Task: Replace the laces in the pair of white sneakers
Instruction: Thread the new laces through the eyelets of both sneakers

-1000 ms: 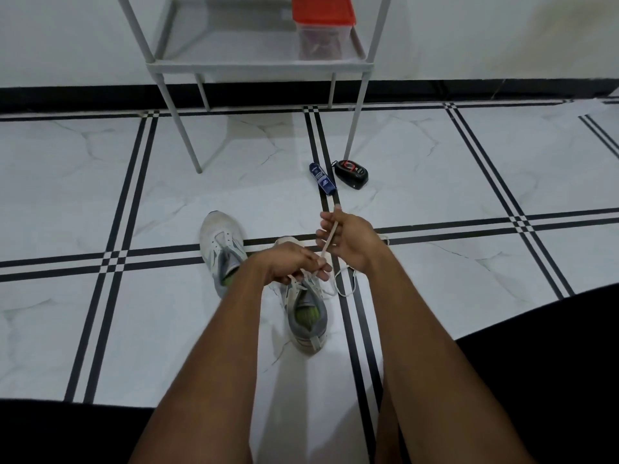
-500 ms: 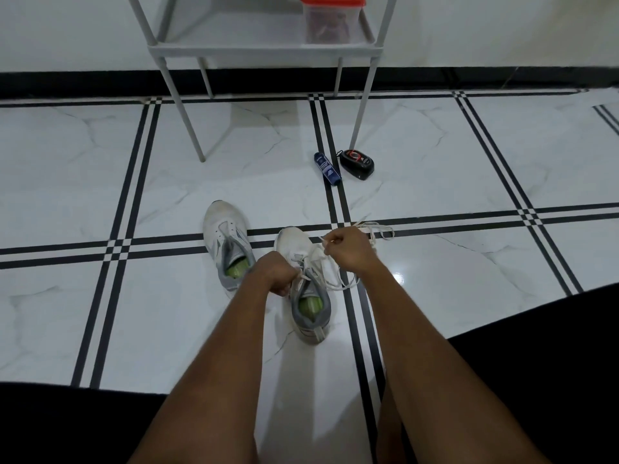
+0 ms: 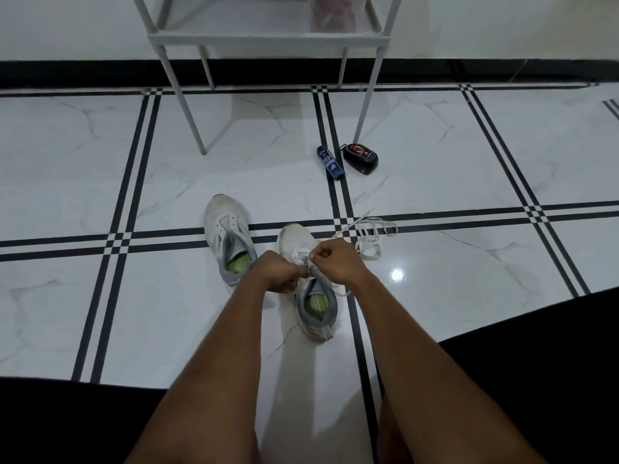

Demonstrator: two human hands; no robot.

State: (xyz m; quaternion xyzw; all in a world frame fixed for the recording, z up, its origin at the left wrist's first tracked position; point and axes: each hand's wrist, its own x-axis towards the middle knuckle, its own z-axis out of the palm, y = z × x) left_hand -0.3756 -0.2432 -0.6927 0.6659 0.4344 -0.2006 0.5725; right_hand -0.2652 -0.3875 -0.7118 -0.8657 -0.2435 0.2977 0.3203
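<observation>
While both hands work over the white sneaker with grey collar and green insole [image 3: 313, 289], left hand [image 3: 279, 274] and right hand [image 3: 338, 261] each curl their fingers and pinch the white flat lace [image 3: 368, 234], which trails toward 1 o'clock. Its laceless twin sneaker [image 3: 227, 239] sits at 10 o'clock. Grey metal shelf [image 3: 268, 38] holds a clear container [image 3: 335, 11]. Blue tube [image 3: 330, 162], label unreadable.

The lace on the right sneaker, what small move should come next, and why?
Probably pull the lace through with the right hand: both hands pinch it over the right sneaker, the left hand bracing, and loose slack lies coiled on the floor.
</observation>
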